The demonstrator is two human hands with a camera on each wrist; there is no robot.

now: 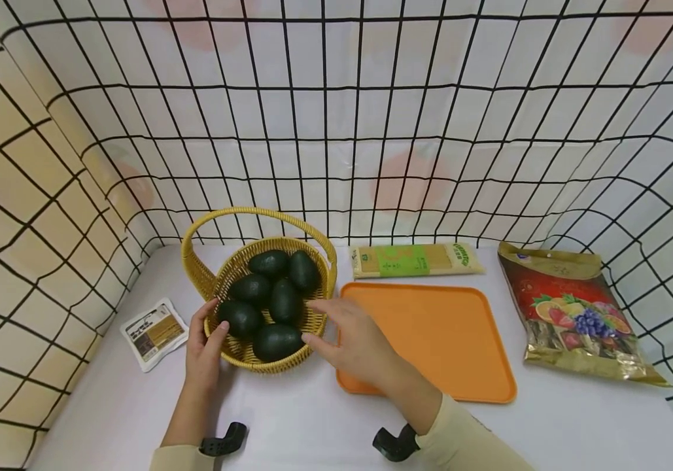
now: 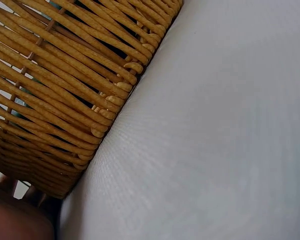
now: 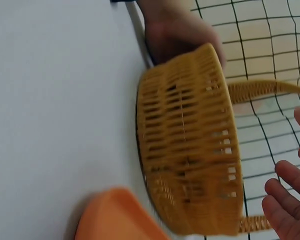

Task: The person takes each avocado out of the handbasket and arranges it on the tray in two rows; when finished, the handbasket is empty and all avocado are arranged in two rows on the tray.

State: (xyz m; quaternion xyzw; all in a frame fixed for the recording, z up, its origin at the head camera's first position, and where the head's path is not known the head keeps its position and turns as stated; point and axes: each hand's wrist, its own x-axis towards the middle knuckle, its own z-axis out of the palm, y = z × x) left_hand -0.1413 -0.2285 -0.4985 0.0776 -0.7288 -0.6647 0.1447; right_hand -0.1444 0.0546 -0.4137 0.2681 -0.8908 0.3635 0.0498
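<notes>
A yellow wicker basket [image 1: 254,369] with a tall hoop handle holds several dark green avocados [image 1: 285,301]. At its left side my left hand [image 1: 203,350] grips the rim, the thumb over the edge by one avocado. The left wrist view has the basket's woven side [image 2: 65,85] close up, with part of that hand in the lower corner. Over the right rim, my right hand [image 1: 356,340] reaches with fingers spread, thumb and fingertips at the avocados' edge and nothing held. In the right wrist view its fingers [image 3: 285,200] are apart, above the basket's rim.
Right of the basket lies an orange tray [image 1: 430,340]. Behind it is a flat noodle packet [image 1: 415,260]. A large bag with fruit pictures [image 1: 577,314] lies far right, a small white-and-brown packet [image 1: 155,333] left. Black wire mesh [image 1: 324,137] encloses the back and sides.
</notes>
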